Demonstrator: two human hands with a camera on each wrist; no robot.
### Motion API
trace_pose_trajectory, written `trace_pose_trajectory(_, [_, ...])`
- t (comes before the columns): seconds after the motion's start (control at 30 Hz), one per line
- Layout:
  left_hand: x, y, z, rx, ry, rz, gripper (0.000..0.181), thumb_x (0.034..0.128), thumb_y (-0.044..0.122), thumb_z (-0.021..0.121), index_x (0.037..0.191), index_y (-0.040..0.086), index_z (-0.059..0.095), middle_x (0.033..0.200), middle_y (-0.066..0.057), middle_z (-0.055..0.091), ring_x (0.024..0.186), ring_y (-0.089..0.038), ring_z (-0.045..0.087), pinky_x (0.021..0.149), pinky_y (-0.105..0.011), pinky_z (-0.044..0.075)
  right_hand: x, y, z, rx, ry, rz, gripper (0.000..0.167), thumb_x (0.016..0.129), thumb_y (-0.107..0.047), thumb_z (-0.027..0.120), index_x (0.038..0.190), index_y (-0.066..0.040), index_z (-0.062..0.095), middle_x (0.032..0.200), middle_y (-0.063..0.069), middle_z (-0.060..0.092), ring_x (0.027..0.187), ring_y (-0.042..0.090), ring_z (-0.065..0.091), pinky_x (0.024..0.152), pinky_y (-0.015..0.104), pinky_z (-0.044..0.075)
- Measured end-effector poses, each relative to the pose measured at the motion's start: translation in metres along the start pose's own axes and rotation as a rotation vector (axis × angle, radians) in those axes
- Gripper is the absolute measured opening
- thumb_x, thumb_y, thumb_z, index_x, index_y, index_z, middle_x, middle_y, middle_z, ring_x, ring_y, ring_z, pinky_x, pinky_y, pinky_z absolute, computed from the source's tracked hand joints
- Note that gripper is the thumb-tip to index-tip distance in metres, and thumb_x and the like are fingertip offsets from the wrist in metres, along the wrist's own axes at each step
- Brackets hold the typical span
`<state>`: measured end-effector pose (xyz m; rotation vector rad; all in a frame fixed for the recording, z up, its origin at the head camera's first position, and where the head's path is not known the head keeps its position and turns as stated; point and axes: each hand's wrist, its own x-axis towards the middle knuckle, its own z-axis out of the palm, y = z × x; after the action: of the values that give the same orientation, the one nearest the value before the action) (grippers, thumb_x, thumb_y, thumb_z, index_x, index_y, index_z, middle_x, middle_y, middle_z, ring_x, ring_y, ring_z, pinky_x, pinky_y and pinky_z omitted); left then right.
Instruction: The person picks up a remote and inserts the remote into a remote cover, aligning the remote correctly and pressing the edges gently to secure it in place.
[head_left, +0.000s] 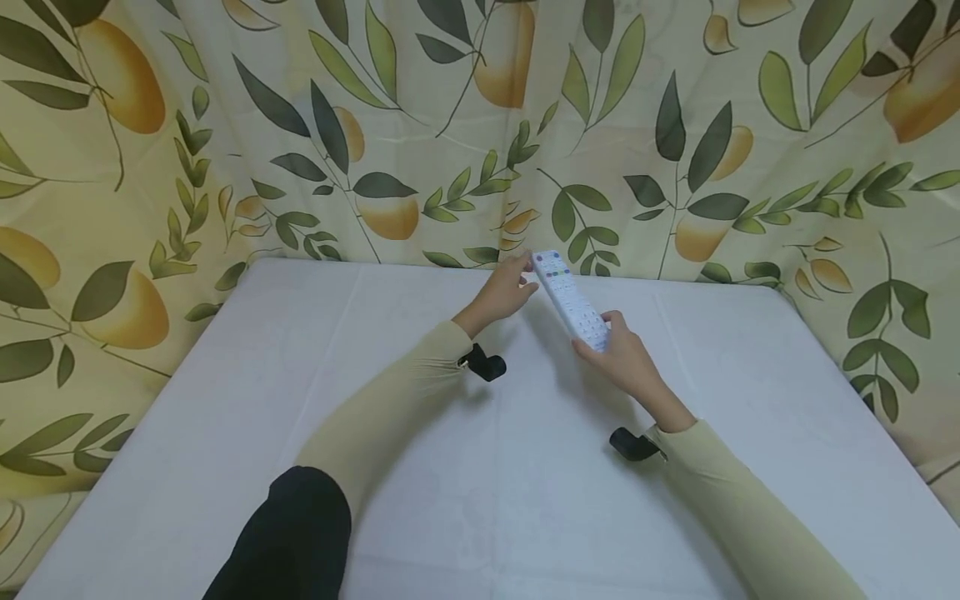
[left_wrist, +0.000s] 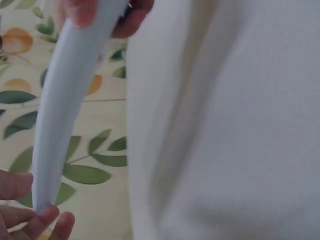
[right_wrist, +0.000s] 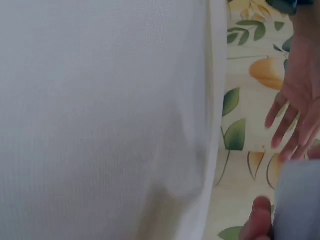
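Note:
A white remote control (head_left: 572, 302) with rows of small buttons is held tilted above the table. My right hand (head_left: 618, 354) grips its near end. At the far end, my left hand (head_left: 501, 292) pinches the tip between thumb and fingers. Seen from the left wrist, the remote's smooth, curved back (left_wrist: 67, 90) runs from the right hand (left_wrist: 107, 12) down to the left fingertips (left_wrist: 45, 217). The right wrist view catches just a pale end of the remote (right_wrist: 298, 200), with the left hand's spread fingers (right_wrist: 287, 125) beyond it.
A white cloth covers the table (head_left: 450, 517). Behind it hangs a curtain (head_left: 420, 158) printed with leaves and orange fruit. Black wrist cameras sit on the left wrist (head_left: 486, 364) and the right wrist (head_left: 633, 446). A dark shape (head_left: 292, 533) stands at the lower left, by the left sleeve.

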<state>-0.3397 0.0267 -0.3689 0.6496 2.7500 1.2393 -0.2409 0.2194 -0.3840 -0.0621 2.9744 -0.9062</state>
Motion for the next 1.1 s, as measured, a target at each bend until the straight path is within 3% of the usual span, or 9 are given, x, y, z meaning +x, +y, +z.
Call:
trace_pose_trajectory(0.13, [0.017,-0.006,0.02,-0.021,-0.069,-0.016,0.052,0.0945,0.011,0.047,0.143,0.0,0.033,0.14,-0.017,0.045,0.122,-0.028,0.052,0.1,-0.034,0.044,0.007,0.004,0.004,0.012,0.016,0.066,0.068,0.088,-0.038,0.056,0.128,0.011,0.031,0.117,0.033,0.053,0.092,0.034,0.055,0.068,0.033,0.046])
trace_pose_trajectory(0.27, [0.026,-0.015,0.04,-0.012,-0.117,-0.073,0.057,0.0937,0.015,0.046,0.146,0.002,0.028,0.149,-0.014,0.037,0.137,-0.025,0.037,0.112,-0.033,0.031,0.017,0.004,0.011,-0.003,0.007,0.118,0.067,0.088,-0.04,0.053,0.125,0.012,0.032,0.117,0.033,0.053,0.093,0.034,0.055,0.071,0.038,0.046])
trace_pose_trajectory(0.37, [0.028,-0.021,0.052,0.06,-0.171,-0.099,0.062,0.0945,0.022,0.048,0.147,0.001,0.023,0.152,-0.012,0.032,0.141,-0.024,0.03,0.115,-0.033,0.025,0.024,0.005,0.017,-0.065,-0.007,0.147,0.066,0.088,-0.041,0.051,0.123,0.013,0.034,0.112,0.032,0.055,0.088,0.033,0.056,0.067,0.038,0.046])
trace_pose_trajectory(0.43, [0.028,-0.022,0.058,0.155,-0.201,-0.106,0.064,0.0951,0.028,0.048,0.148,0.002,0.023,0.152,-0.012,0.033,0.14,-0.027,0.032,0.115,-0.036,0.027,0.027,0.006,0.02,-0.113,-0.021,0.166,0.068,0.089,-0.043,0.049,0.123,0.013,0.034,0.11,0.032,0.056,0.086,0.032,0.057,0.065,0.037,0.046])
trace_pose_trajectory(0.57, [0.029,-0.022,0.062,0.335,-0.229,-0.113,0.063,0.096,0.037,0.045,0.148,0.007,0.027,0.152,-0.008,0.034,0.136,-0.031,0.036,0.111,-0.043,0.03,0.032,0.005,0.023,-0.194,-0.031,0.162,0.073,0.089,-0.044,0.047,0.125,0.017,0.034,0.111,0.034,0.055,0.088,0.035,0.057,0.066,0.041,0.047])
trace_pose_trajectory(0.7, [0.028,-0.023,0.06,0.449,-0.234,-0.094,0.063,0.0962,0.04,0.045,0.148,0.011,0.026,0.152,-0.007,0.033,0.135,-0.032,0.036,0.111,-0.046,0.028,0.035,0.002,0.024,-0.325,-0.011,0.105,0.073,0.085,-0.046,0.054,0.117,0.019,0.043,0.106,0.033,0.051,0.092,0.04,0.053,0.073,0.049,0.047])
trace_pose_trajectory(0.87, [0.026,-0.026,0.059,0.529,-0.254,-0.084,0.064,0.0962,0.043,0.043,0.15,0.016,0.022,0.154,-0.01,0.029,0.139,-0.032,0.03,0.113,-0.048,0.023,0.04,0.003,0.024,-0.481,-0.039,0.044,0.077,0.081,-0.054,0.059,0.111,0.016,0.05,0.104,0.029,0.047,0.098,0.041,0.046,0.085,0.056,0.041])
trace_pose_trajectory(1.1, [0.022,-0.033,0.06,0.587,-0.219,-0.098,0.067,0.0938,0.055,0.04,0.15,0.025,0.021,0.155,-0.013,0.025,0.142,-0.032,0.024,0.116,-0.053,0.013,0.043,0.001,0.02,-0.581,-0.068,0.006,0.085,0.078,-0.063,0.056,0.114,0.013,0.052,0.109,0.03,0.048,0.103,0.041,0.046,0.091,0.061,0.036])
